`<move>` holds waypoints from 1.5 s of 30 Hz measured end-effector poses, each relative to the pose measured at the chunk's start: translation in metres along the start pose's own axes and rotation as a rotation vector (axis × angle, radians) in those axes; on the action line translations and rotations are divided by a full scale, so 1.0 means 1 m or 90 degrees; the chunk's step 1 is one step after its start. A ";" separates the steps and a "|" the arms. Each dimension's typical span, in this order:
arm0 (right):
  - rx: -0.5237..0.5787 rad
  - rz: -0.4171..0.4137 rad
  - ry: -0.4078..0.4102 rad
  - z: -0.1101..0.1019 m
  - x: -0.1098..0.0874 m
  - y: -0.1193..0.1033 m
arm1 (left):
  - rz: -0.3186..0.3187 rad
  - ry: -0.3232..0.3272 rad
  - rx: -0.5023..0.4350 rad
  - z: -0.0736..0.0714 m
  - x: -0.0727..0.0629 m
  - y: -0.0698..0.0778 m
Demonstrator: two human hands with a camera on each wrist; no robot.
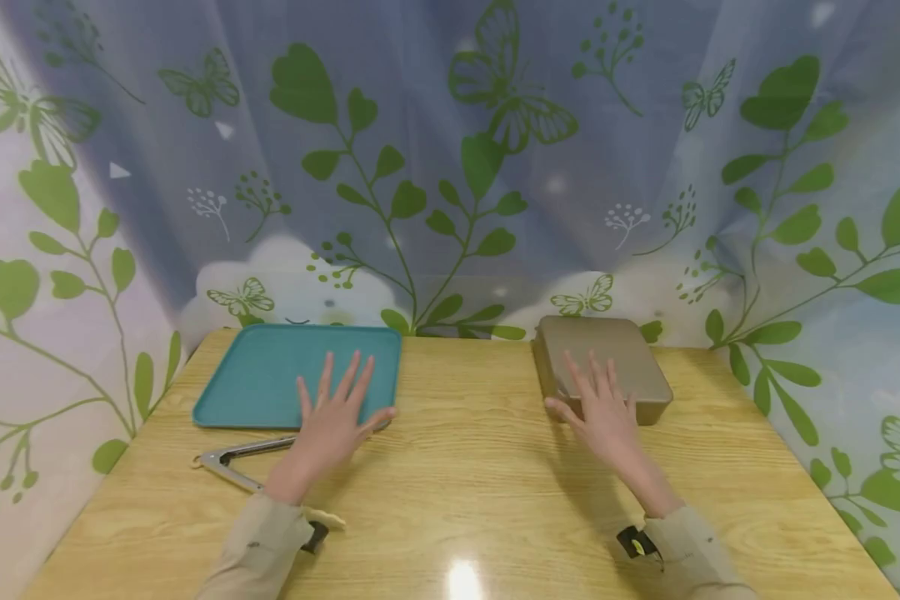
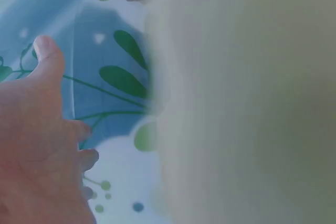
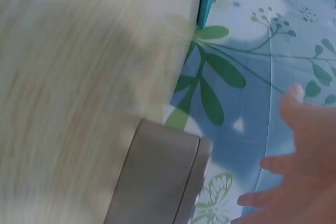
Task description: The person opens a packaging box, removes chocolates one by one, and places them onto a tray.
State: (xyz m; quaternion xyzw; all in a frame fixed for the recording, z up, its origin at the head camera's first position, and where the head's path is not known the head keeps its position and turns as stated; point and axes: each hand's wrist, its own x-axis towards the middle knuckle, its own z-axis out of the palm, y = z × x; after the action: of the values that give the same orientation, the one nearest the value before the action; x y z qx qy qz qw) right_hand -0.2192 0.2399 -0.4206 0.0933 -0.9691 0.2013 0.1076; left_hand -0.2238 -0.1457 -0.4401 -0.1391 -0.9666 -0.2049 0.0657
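Observation:
My left hand [image 1: 332,425] is held with spread fingers over the near right part of a teal rectangular tray [image 1: 270,375]. Partly hidden beneath that hand and wrist lies a pair of metal tongs [image 1: 258,447], spread in a V, a beige tip showing by the cuff. On the right, my right hand [image 1: 606,421], fingers also spread, is above the front of a brown lidded box [image 1: 615,346]. In the right wrist view this hand [image 3: 310,161] appears apart from the box [image 3: 152,171]. Neither hand holds anything.
The wooden table [image 1: 465,433] runs between tray and box. Behind it hangs a curtain [image 1: 420,167] with green leaves and butterflies, meeting the table's back edge. A blurred beige sleeve [image 2: 241,103] covers much of the left wrist view.

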 end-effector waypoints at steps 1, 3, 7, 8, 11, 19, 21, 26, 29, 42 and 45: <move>0.011 -0.004 0.016 -0.004 0.001 0.003 | 0.005 0.005 -0.014 -0.001 0.003 0.003; 0.044 -0.014 0.053 -0.011 0.004 0.009 | 0.012 0.017 -0.039 -0.003 0.011 0.009; 0.114 -0.039 0.120 -0.024 0.011 0.026 | 0.029 0.035 -0.122 -0.008 0.027 0.025; 0.137 -0.038 0.130 -0.028 0.013 0.031 | 0.033 0.039 -0.145 -0.008 0.032 0.030; 0.199 -0.030 0.159 -0.037 0.019 0.045 | 0.047 0.051 -0.215 -0.010 0.045 0.046; 0.266 0.047 0.184 -0.060 0.028 0.091 | 0.055 0.040 -0.367 0.005 0.081 0.098; 0.270 0.067 0.176 -0.063 0.029 0.104 | 0.061 0.038 -0.391 0.015 0.091 0.111; 0.234 0.099 0.129 -0.062 0.029 0.132 | 0.052 0.026 -0.421 0.045 0.114 0.138; 0.205 0.119 0.076 -0.057 0.028 0.145 | 0.028 0.004 -0.432 0.065 0.125 0.152; 0.175 0.157 0.015 -0.042 0.037 0.160 | -0.019 -0.032 -0.404 0.126 0.143 0.182; 0.185 0.163 0.009 -0.042 0.037 0.164 | -0.024 -0.040 -0.439 0.129 0.145 0.186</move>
State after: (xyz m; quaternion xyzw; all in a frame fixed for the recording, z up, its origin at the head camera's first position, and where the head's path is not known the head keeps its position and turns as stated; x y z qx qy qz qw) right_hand -0.2845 0.3998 -0.4342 -0.0177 -0.9329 0.3520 0.0735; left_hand -0.3159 0.1057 -0.4604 -0.1415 -0.8445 -0.5161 -0.0188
